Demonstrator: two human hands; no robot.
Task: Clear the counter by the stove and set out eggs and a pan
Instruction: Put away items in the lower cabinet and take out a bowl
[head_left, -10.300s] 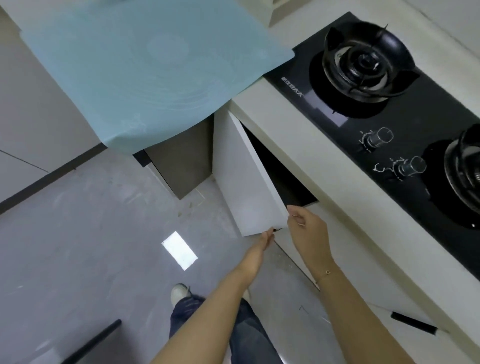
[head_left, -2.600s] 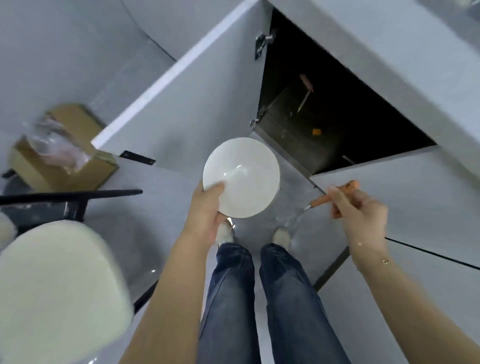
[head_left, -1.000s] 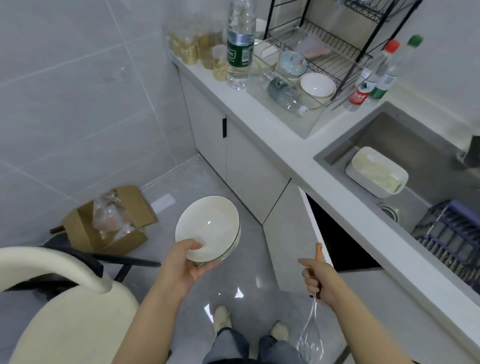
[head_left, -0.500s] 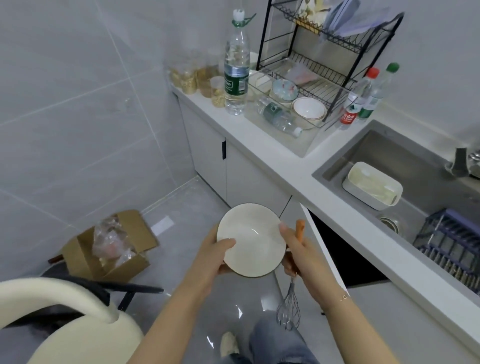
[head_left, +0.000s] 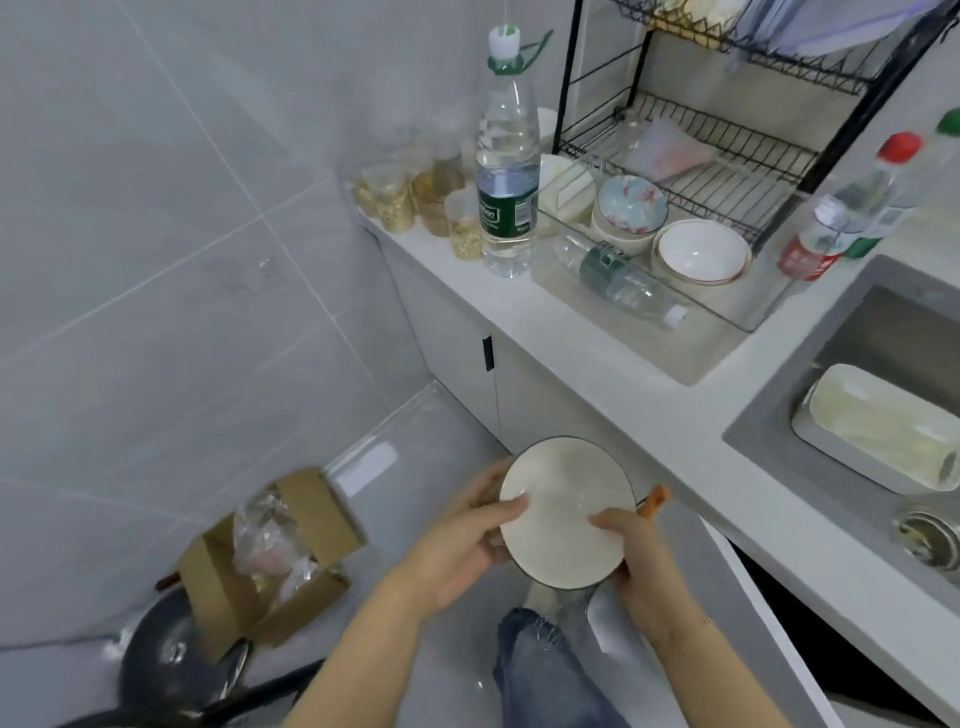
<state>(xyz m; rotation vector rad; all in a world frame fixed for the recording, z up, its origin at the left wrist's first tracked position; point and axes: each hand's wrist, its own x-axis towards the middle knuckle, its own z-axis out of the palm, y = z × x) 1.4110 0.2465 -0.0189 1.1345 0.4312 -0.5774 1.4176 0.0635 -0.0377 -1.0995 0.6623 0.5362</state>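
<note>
A white bowl with a dark rim (head_left: 563, 512) is held in front of me with both hands, over the floor and just short of the counter edge. My left hand (head_left: 467, 540) grips its left rim with the thumb inside. My right hand (head_left: 631, 558) holds the right rim, thumb on the inside, and also holds a whisk whose orange handle (head_left: 653, 503) sticks up behind the bowl; its wires (head_left: 571, 608) hang below. A dark pan (head_left: 171, 654) lies on the floor at the lower left.
The white counter (head_left: 613, 358) carries a tall water bottle (head_left: 506, 171), jars, a clear tray with bowls and a lying bottle under a black dish rack (head_left: 727, 130). The sink (head_left: 883, 415) holds a white tub. A cardboard box (head_left: 270, 551) sits on the floor. A cabinet door (head_left: 769, 623) stands open.
The bowl moved up and right toward the counter. My right hand, still holding the whisk, now also holds the bowl's right rim. The view came closer to the counter.
</note>
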